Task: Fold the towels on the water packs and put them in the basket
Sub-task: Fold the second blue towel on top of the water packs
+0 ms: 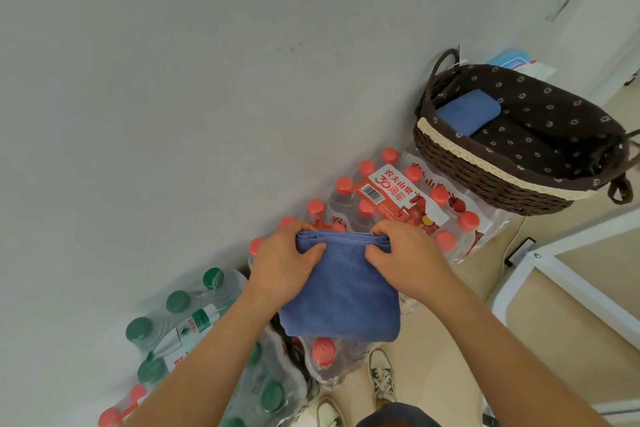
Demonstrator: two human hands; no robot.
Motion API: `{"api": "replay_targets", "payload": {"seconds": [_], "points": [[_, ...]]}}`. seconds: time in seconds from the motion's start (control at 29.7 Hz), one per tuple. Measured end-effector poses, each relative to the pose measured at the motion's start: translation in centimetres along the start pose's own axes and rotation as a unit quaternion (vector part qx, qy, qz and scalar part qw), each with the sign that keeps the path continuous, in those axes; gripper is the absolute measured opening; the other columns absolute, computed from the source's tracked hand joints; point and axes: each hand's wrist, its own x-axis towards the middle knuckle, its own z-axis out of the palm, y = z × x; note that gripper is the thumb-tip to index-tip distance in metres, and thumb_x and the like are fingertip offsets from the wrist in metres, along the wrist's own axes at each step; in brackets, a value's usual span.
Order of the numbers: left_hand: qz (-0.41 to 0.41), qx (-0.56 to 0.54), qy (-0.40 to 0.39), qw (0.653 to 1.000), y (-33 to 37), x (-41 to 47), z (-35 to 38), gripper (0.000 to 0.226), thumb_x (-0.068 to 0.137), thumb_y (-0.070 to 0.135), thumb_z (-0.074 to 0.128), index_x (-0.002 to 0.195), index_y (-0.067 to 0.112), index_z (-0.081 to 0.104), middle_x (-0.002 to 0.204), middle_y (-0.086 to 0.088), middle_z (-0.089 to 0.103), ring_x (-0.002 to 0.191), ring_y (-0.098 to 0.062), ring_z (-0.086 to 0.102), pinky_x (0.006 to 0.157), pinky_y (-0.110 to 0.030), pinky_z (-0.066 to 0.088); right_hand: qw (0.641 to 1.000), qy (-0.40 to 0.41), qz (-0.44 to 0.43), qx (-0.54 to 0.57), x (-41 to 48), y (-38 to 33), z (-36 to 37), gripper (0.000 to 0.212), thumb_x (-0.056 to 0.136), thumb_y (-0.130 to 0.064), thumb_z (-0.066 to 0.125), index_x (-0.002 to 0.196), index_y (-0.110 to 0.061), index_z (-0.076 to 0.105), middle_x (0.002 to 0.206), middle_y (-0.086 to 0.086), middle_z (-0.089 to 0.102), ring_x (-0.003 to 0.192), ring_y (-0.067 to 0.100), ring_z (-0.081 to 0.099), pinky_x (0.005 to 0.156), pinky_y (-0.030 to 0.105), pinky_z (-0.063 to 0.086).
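The air between the towel (pixel 343 291) you hold and the basket (pixel 485 180) is open above the red-capped water pack (pixel 398 194); only bottle caps stick up there. The wall (pixel 207 80) runs close behind the packs and basket. Inside the basket, a folded towel (pixel 467 111) fills the wall-side end; the rest of the lining is bare. A handle (pixel 444 61) loops up by the wall. A white frame (pixel 561 284) stands on your right.

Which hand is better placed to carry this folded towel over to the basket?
Probably the right. Both hands pinch the far edge of the folded towel, but the right hand sits nearer the basket, which stands off to the right; the left hand would have to reach across.
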Motion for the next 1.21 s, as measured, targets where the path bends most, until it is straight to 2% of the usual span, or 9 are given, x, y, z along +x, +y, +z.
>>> {"api": "replay_targets", "payload": {"seconds": [0.13,0.34,0.4,0.5,0.67,0.88,0.98,1.11,1.21], "points": [[-0.004,0.041,0.005,0.999,-0.1,0.6,0.4,0.013,0.085,0.030,0.063,0.096,0.023,0.060,0.084,0.009,0.065,0.072,-0.007,0.055,0.060,-0.012,0.040,0.996,0.007,-0.048,-0.075,1.5,0.4,0.2,0.013,0.088,-0.027,0.054,0.083,-0.016,0.058,0.083,-0.002,0.058,0.077,0.015,0.052,0.064,0.028,0.044],[0.003,0.099,0.004,0.995,0.1,1.1,0.8,0.020,0.088,0.033,0.061,0.105,0.021,0.062,0.090,0.002,0.069,0.081,-0.016,0.061,0.071,-0.025,0.045,0.986,-0.021,-0.094,-0.137,2.8,1.3,0.4,0.011,0.087,-0.029,0.052,0.080,-0.020,0.052,0.093,-0.004,0.056,0.092,0.016,0.047,0.078,0.032,0.044],[0.014,0.110,0.006,0.994,0.0,1.2,1.0,0.022,0.089,0.034,0.060,0.106,0.020,0.061,0.090,0.000,0.070,0.081,-0.019,0.063,0.071,-0.027,0.046,0.984,-0.031,-0.106,-0.140,3.2,1.5,0.5,0.007,0.086,-0.029,0.052,0.087,-0.022,0.052,0.094,-0.006,0.057,0.095,0.016,0.046,0.079,0.033,0.042],[0.034,0.114,0.002,0.993,-0.4,1.4,1.4,0.025,0.091,0.035,0.057,0.112,0.022,0.057,0.093,0.001,0.069,0.083,-0.018,0.064,0.071,-0.031,0.048,0.982,-0.064,-0.115,-0.132,3.5,1.6,0.4,0.017,0.086,-0.032,0.051,0.102,-0.029,0.047,0.098,-0.010,0.057,0.102,0.016,0.044,0.083,0.036,0.036],[0.078,0.215,0.011,0.973,-1.6,1.8,2.0,0.047,0.087,0.056,0.032,0.113,0.027,0.059,0.098,0.003,0.056,0.089,-0.019,0.054,0.071,-0.032,0.047,0.973,-0.121,-0.117,-0.157,3.9,1.5,0.4,0.028,0.090,-0.043,0.046,0.116,-0.032,0.042,0.103,-0.011,0.059,0.113,0.016,0.043,0.088,0.040,0.031],[0.089,0.287,-0.005,0.954,-2.0,2.0,1.8,0.056,0.087,0.060,0.023,0.114,0.028,0.059,0.107,0.005,0.054,0.096,-0.019,0.051,0.074,-0.035,0.047,0.964,-0.192,-0.103,-0.153,5.0,1.2,0.4,0.033,0.088,-0.045,0.048,0.116,-0.028,0.043,0.109,-0.002,0.057,0.115,0.018,0.042,0.088,0.042,0.029],[0.079,0.269,-0.029,0.959,-2.1,2.2,1.6,0.060,0.082,0.064,0.022,0.114,0.027,0.057,0.105,0.006,0.053,0.094,-0.018,0.049,0.077,-0.034,0.045,0.966,-0.177,-0.112,-0.153,5.4,0.8,0.1,0.029,0.086,-0.042,0.053,0.111,-0.026,0.048,0.107,-0.005,0.055,0.106,0.018,0.045,0.083,0.040,0.031],[0.060,0.185,-0.041,0.980,-2.6,1.7,1.1,0.062,0.074,0.064,0.035,0.113,0.024,0.062,0.097,0.005,0.048,0.088,-0.016,0.041,0.081,-0.027,0.035,0.964,-0.187,-0.131,-0.136,5.3,0.1,-0.5,0.022,0.090,-0.036,0.055,0.106,-0.023,0.058,0.102,-0.004,0.050,0.098,0.018,0.049,0.085,0.039,0.038],[0.037,0.117,-0.072,0.990,-2.7,1.0,0.2,0.041,0.074,0.054,0.054,0.103,0.026,0.061,0.097,0.006,0.050,0.091,-0.013,0.045,0.083,-0.025,0.035,0.961,-0.215,-0.145,-0.093,5.2,-0.2,-0.6,0.019,0.091,-0.032,0.057,0.107,-0.023,0.060,0.099,-0.006,0.044,0.097,0.015,0.050,0.089,0.035,0.042]]}}
